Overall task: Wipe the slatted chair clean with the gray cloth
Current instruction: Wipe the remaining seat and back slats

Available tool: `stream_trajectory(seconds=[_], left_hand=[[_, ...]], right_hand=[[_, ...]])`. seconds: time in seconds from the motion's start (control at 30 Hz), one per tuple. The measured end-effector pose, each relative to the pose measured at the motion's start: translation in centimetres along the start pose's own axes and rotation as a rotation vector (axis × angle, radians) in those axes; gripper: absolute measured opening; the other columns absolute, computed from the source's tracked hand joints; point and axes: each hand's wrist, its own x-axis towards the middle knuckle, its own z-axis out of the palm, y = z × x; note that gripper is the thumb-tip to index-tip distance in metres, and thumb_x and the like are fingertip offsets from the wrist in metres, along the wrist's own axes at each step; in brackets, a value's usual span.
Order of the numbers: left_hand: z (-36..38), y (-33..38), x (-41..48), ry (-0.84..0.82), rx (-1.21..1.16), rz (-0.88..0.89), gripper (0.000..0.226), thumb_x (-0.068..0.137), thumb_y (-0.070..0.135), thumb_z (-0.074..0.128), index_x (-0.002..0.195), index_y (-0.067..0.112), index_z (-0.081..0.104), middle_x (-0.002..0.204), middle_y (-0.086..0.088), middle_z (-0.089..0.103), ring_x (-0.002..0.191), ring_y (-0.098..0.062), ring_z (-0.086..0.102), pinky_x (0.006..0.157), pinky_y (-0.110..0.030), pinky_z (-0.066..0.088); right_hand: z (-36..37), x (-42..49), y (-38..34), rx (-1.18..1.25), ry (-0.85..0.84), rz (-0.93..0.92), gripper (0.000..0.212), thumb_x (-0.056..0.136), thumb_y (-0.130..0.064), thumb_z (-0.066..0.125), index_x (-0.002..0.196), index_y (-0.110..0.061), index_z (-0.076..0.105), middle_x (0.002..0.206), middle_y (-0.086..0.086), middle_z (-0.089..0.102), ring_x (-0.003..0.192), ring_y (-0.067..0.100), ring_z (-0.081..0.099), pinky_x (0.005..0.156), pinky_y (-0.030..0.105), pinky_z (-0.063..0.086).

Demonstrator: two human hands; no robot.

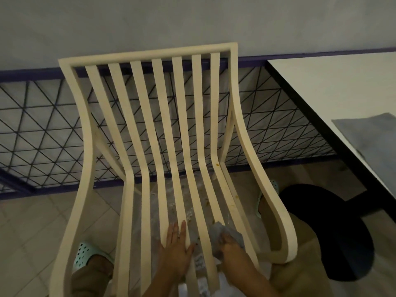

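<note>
Low on the seat, the right hand bunches the cloth against a slat. That slat runs lengthwise away toward the chair back, apparently stained ahead. Beside it, the left hand lies flat, fingers spread.

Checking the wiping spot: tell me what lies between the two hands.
Head view: one cream seat slat of the chair, gaps either side, separates the flat left hand from the right hand clutching the gray cloth.

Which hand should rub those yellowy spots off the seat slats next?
Probably the right hand: it already grips the crumpled gray cloth just below the spots, while the left hand lies flat on a cream seat slat.
</note>
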Motion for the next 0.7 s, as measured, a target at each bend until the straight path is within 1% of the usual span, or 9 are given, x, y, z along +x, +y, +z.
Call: stream_trajectory(seconds=[0.07, 0.1, 0.2, 0.3, 0.37, 0.53, 0.63, 0.7], left_hand=[[-0.1, 0.1, -0.1, -0.007, -0.003, 0.017, 0.076, 0.093, 0.068, 0.016, 0.149, 0.033, -0.023, 0.159, 0.001, -0.024, 0.146, -0.017, -0.022, 0.117, -0.058, 0.001], [-0.2, 0.1, -0.2, -0.006, 0.001, 0.02, 0.076, 0.093, 0.067, 0.017, 0.149, 0.033, -0.023, 0.159, 0.001, -0.024, 0.146, -0.017, -0.022, 0.117, -0.058, 0.001], [-0.1, 0.1, -0.3, 0.001, 0.006, 0.027, 0.077, 0.094, 0.066, 0.018, 0.149, 0.032, -0.023, 0.158, 0.001, -0.025, 0.145, -0.018, -0.023, 0.116, -0.058, 0.0], [-0.1, 0.1, -0.4, 0.011, -0.013, 0.035, 0.076, 0.096, 0.065, 0.019, 0.149, 0.032, -0.024, 0.159, 0.002, -0.022, 0.145, -0.018, -0.026, 0.114, -0.06, -0.002], [-0.2, 0.2, -0.4, 0.011, 0.0, 0.032, 0.075, 0.096, 0.065, 0.018, 0.149, 0.032, -0.024, 0.161, 0.003, -0.016, 0.144, -0.018, -0.027, 0.114, -0.061, -0.003], [1.1, 0.1, 0.1, 0.083, 0.026, 0.0, 0.074, 0.094, 0.067, 0.011, 0.145, 0.034, -0.032, 0.162, 0.006, 0.013, 0.136, -0.013, -0.034, 0.114, -0.063, -0.006], [1.7, 0.2, 0.2, 0.109, 0.077, -0.024, 0.074, 0.094, 0.064, 0.012, 0.144, 0.032, -0.033, 0.161, 0.005, 0.017, 0.138, -0.015, -0.033, 0.113, -0.064, -0.005], [1.6, 0.4, -0.1, 0.132, 0.062, -0.024, 0.075, 0.094, 0.063, 0.014, 0.145, 0.031, -0.031, 0.16, 0.005, 0.02, 0.139, -0.017, -0.031, 0.114, -0.064, -0.003]], right_hand=[[-0.3, 0.4, -0.2, -0.039, -0.015, 0.032, 0.052, 0.087, -0.01, 0.059, 0.137, -0.009, 0.046, 0.15, 0.015, 0.027, 0.138, 0.032, 0.028, 0.111, 0.035, 0.029], [-0.4, 0.7, -0.3, -0.043, -0.02, 0.043, 0.05, 0.086, -0.01, 0.061, 0.134, -0.01, 0.05, 0.145, 0.015, 0.031, 0.134, 0.033, 0.032, 0.108, 0.036, 0.031], [-1.1, 2.2, -0.6, -0.048, -0.01, 0.062, 0.043, 0.087, -0.008, 0.059, 0.129, -0.01, 0.053, 0.138, 0.018, 0.036, 0.127, 0.036, 0.036, 0.104, 0.038, 0.034], [-1.9, 4.2, -0.6, -0.042, -0.001, 0.099, 0.036, 0.089, -0.004, 0.055, 0.125, -0.008, 0.055, 0.135, 0.019, 0.039, 0.123, 0.037, 0.041, 0.1, 0.037, 0.038], [-2.3, 5.7, -0.7, -0.037, 0.0, 0.112, 0.034, 0.089, -0.003, 0.053, 0.123, -0.007, 0.055, 0.133, 0.021, 0.04, 0.12, 0.038, 0.044, 0.098, 0.037, 0.04], [-3.0, 9.0, -1.1, -0.055, 0.021, 0.107, 0.031, 0.09, -0.002, 0.052, 0.121, -0.001, 0.053, 0.129, 0.025, 0.042, 0.116, 0.041, 0.046, 0.094, 0.04, 0.042], [-3.4, 11.4, -1.3, -0.06, 0.021, 0.115, 0.03, 0.09, -0.002, 0.052, 0.119, 0.001, 0.054, 0.128, 0.026, 0.043, 0.115, 0.041, 0.047, 0.093, 0.041, 0.042], [-3.8, 12.9, -1.5, -0.082, 0.02, 0.122, 0.03, 0.091, -0.004, 0.052, 0.121, 0.0, 0.054, 0.129, 0.025, 0.044, 0.116, 0.041, 0.047, 0.094, 0.042, 0.042]])
